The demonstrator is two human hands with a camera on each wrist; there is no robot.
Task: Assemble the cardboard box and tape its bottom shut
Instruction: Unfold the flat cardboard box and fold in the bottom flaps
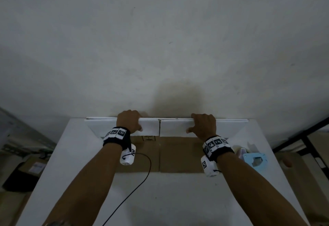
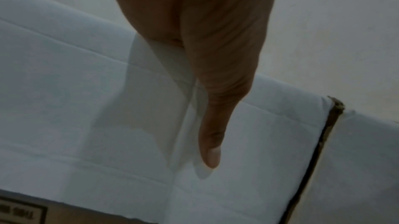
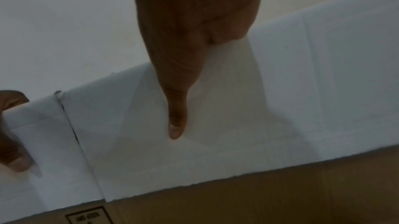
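A flattened cardboard box (image 1: 178, 156) lies on the white table (image 1: 160, 202), its brown panel toward me and two white flaps along the far edge by the wall. My left hand (image 1: 129, 122) grips the left flap (image 1: 150, 127): fingers hooked over its far edge, thumb (image 2: 211, 125) pressed on its white face (image 2: 64, 108). In the same way my right hand (image 1: 203, 125) grips the right flap (image 1: 175, 127), thumb (image 3: 177, 108) flat on the white surface (image 3: 302, 91). A narrow slit (image 1: 159, 127) separates the flaps. The fingers behind the flaps are hidden.
A light blue tape dispenser (image 1: 254, 160) lies on the table to the right of my right wrist. A black cable (image 1: 144, 179) trails from the left wrist camera across the table. The wall (image 1: 160, 47) stands right behind the box. Dark clutter (image 1: 23, 172) sits on the floor left.
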